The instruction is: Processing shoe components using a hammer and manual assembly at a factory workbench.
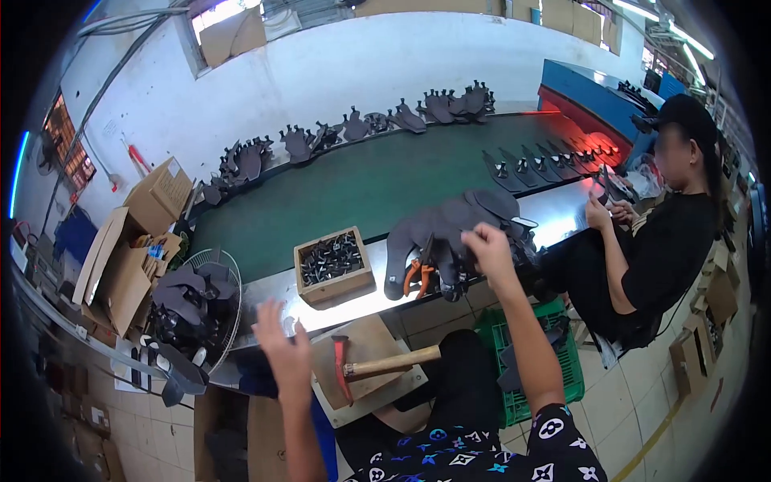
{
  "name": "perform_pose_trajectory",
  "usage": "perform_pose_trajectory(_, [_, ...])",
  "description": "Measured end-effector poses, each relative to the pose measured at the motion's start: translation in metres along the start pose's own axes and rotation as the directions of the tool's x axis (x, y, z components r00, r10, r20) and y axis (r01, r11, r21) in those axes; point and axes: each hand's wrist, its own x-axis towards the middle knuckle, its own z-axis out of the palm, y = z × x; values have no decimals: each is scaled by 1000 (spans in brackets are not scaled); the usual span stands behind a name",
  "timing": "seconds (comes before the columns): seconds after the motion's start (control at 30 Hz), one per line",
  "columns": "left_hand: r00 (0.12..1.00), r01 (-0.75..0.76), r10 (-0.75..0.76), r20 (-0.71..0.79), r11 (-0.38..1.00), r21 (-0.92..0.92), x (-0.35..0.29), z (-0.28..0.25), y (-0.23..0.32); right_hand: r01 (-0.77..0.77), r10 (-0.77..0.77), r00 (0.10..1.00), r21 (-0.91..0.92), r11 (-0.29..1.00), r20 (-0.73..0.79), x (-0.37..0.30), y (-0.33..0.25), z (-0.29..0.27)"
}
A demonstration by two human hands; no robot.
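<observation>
Patterned sleeve (554, 434) noted nearest. Right of wooden box (339, 291), grey soles (450, 212) are judged light, flexible, best edge-gripped; right hand (487, 247) curled, grip unclear; left hand (283, 337), fingers apart.

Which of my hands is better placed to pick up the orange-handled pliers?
Probably your right hand: it is much nearer the pliers, by the pile of dark grey pieces. Your left hand is farther off, near the hammer.

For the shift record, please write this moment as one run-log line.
left hand: raised near hammer, grip unclear | right hand: by dark pieces, grip unclear | hammer: on board | wooden box: holds small dark parts
</observation>
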Motion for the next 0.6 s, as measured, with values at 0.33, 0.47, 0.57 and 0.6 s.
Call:
perform_pose_trajectory(0.33, [929, -369, 347, -130, 834, -411, 1, -2, 84, -615, -90, 445, 377, 693, 891, -136, -126, 107])
perform_pose_trajectory(0.47, [908, -354, 202, -368, 838, -415, -34, -35, 53, 502, -491, 686, 139, 853, 537, -156, -52, 103])
perform_pose_trajectory(0.57, [962, 94, -224, -156, 809, -580, -64, -71, 45, -31, 20, 994, -107, 994, -104, -128, 73, 82])
perform_pose_trajectory(0.6, [962, 96, -227, -154, 805, -586, -68, -73, 42, -458, 463, 884, 83, 885, -57, -118, 126, 63])
